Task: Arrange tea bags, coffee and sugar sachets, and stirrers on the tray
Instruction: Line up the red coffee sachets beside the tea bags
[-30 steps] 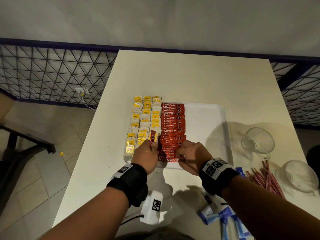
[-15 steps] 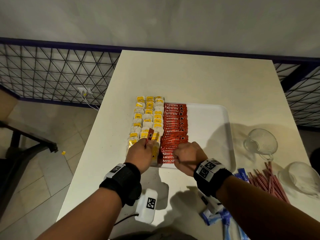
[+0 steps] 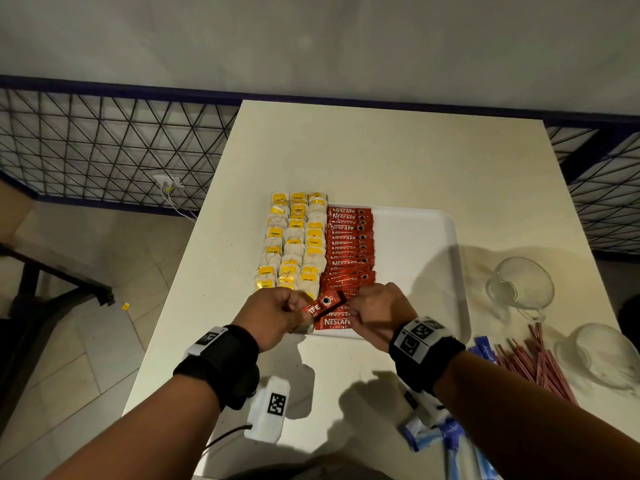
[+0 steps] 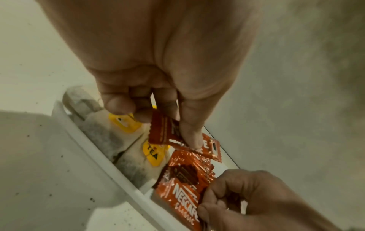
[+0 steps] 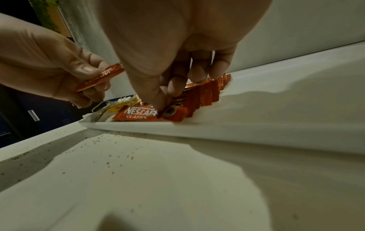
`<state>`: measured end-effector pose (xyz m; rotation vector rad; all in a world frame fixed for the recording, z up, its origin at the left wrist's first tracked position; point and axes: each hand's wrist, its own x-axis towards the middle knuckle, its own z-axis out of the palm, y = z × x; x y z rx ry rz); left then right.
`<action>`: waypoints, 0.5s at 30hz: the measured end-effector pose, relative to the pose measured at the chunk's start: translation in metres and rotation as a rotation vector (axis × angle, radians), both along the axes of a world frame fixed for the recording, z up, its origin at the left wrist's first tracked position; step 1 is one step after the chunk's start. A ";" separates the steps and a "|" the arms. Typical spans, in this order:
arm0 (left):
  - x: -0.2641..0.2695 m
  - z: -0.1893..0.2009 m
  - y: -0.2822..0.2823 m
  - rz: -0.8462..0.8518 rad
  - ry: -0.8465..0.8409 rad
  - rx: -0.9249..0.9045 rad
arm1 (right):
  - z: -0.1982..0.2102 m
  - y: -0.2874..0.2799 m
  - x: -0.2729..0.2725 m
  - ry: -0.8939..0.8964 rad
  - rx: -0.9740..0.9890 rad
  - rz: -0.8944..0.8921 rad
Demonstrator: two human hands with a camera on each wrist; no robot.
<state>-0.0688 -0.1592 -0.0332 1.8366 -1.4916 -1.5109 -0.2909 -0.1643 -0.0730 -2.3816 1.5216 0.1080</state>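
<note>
Left hand [image 3: 273,315] pinches one coffee sachet [image 3: 323,304]; right hand [image 3: 379,311] fingers pinch the tray's [image 3: 415,237] nearest sachet [image 3: 334,322].

The head view looks steeply down from above onto the worktop [image 3: 398,161] and the whole tray [image 3: 415,244]. The left wrist view sits close above the tray's near rim [image 4: 94,154], facing down past the fingers [image 4: 118,104]. The right wrist view lies low, looking across the worktop. All three share the tray's near edge.

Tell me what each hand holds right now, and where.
Left hand pinches a loose coffee sachet by one end. Right hand pinches the nearest tray sachet near its middle.
</note>
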 end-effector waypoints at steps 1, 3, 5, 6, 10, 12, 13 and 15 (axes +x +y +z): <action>0.000 -0.001 -0.002 -0.044 -0.055 -0.020 | -0.001 0.000 0.000 -0.006 -0.003 -0.006; -0.003 0.002 -0.003 -0.140 -0.150 -0.034 | -0.003 0.000 -0.001 -0.014 -0.002 -0.007; -0.010 0.003 -0.004 -0.271 -0.260 -0.054 | -0.001 0.000 -0.001 -0.021 0.025 -0.004; -0.014 0.003 -0.004 -0.339 -0.321 -0.073 | 0.000 -0.001 -0.002 -0.020 0.042 -0.001; -0.031 0.002 -0.004 -0.479 -0.455 -0.121 | 0.009 0.001 -0.003 -0.028 0.071 -0.005; -0.040 0.002 -0.002 -0.505 -0.501 -0.137 | 0.012 0.000 -0.007 -0.009 0.094 -0.002; -0.043 0.001 -0.002 -0.511 -0.510 -0.145 | 0.013 0.000 -0.011 -0.005 0.108 -0.001; -0.047 -0.001 -0.002 -0.516 -0.510 -0.148 | 0.015 -0.002 -0.016 -0.031 0.134 -0.017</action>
